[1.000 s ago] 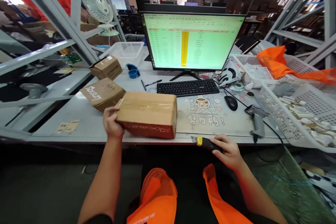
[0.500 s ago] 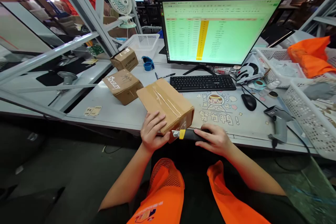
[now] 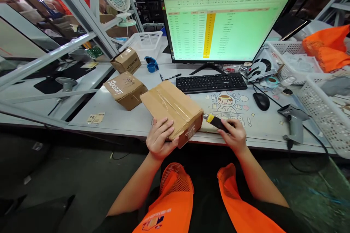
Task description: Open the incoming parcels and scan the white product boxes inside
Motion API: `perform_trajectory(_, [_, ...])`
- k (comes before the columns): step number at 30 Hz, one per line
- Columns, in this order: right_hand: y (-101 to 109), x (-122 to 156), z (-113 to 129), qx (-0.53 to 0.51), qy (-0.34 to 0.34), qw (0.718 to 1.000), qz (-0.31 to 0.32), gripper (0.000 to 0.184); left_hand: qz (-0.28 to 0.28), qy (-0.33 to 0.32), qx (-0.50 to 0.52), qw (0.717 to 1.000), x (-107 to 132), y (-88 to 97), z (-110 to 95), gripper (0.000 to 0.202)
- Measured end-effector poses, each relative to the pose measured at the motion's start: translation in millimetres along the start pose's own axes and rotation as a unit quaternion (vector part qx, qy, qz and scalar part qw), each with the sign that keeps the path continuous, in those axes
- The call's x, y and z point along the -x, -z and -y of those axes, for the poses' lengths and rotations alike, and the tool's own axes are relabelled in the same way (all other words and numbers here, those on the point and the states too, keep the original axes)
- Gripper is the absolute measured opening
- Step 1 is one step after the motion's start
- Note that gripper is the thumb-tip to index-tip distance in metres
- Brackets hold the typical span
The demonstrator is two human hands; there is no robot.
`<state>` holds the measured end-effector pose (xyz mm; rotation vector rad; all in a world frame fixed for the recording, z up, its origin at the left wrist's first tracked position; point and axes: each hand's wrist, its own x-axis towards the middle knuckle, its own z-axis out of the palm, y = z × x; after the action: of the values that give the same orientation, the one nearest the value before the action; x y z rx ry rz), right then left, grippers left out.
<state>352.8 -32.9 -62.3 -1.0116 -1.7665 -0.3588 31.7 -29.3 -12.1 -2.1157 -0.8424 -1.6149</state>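
A taped cardboard box [image 3: 175, 105] lies at the front edge of the desk, its near end overhanging slightly. My left hand [image 3: 162, 139] grips its near left corner, fingers on top and thumb against the front side. In my right hand [image 3: 234, 134] is a box cutter [image 3: 218, 122] with a black handle and a yellow collar. Its tip points left at the box's right corner; whether it touches the cardboard I cannot tell. Left of this box stand a second cardboard box [image 3: 125, 90] with white lettering and a smaller carton [image 3: 126, 61] behind it.
Behind the box are a black keyboard [image 3: 212, 82] and a monitor [image 3: 229, 25]. To the right lie a mouse [image 3: 261, 101], a grey barcode scanner [image 3: 294, 122] with its cable, and white plastic baskets [image 3: 325, 116]. A metal frame [image 3: 79, 11] rises at the left.
My right hand has moved up and to the right with the box cutter, from the box's front side to its right corner. My left hand stays on the box.
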Motion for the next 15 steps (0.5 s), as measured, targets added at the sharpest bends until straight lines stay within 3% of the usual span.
perform_trajectory(2, [11.7,8.5,-15.3,0.012,-0.062,0.997,-0.034,0.033,0.03,-0.002,0.028,0.999,-1.6,6.2,11.1,0.028])
perform_trajectory(5, [33.2,21.3,-24.6,-0.034,-0.146,0.987,-0.054,0.031,0.111,-0.002,0.039,0.993,-7.7,21.2,55.9,0.051])
perform_trajectory(8, [57.4,23.3,-18.9,-0.159,-0.224,0.961,-0.008,0.031,0.187,0.053,-0.02,0.981,-16.3,29.2,114.1,0.076])
perform_trajectory(10, [74.2,12.6,-11.0,-0.219,-0.249,0.942,0.039,0.032,0.207,0.077,-0.016,0.975,-20.7,24.7,136.2,0.094])
perform_trajectory(12, [89.8,-8.7,-1.3,-0.226,-0.24,0.939,0.093,0.033,0.174,0.068,-0.011,0.982,-22.6,13.3,131.6,0.096])
perform_trajectory(15, [103.4,-54.1,17.3,-0.165,-0.174,0.955,0.173,0.033,0.096,0.065,-0.081,0.99,-21.1,-6.0,78.1,0.081])
